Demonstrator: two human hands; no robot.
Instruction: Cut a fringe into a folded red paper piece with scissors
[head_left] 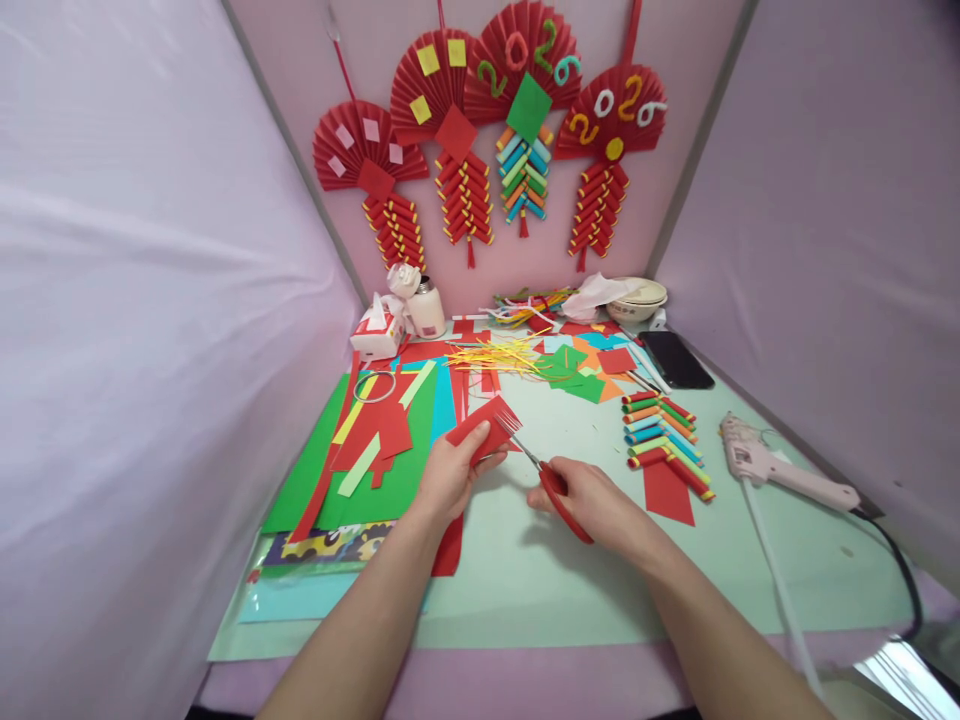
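My left hand [454,472] pinches a piece of red paper [480,428], its right end cut into thin strips. In my right hand [592,497] is a pair of scissors [556,492] with red handles, my fingers through the loops. The blades point up and left and meet the fringed end of the paper. To the right lies a paper firecracker string [664,440] of small coloured rolls, with a red paper square at its lower end. Left of my hands, red paper scraps [375,420] and pale green strips rest on green sheets [311,490].
A glue gun [787,475] with its cord lies at the right, near a black phone [675,360]. Yellow strips [499,356], coloured paper squares [574,370], a tissue box [379,330] and a bowl [636,300] sit toward the back. Red fan decorations [525,60] hang on the wall.
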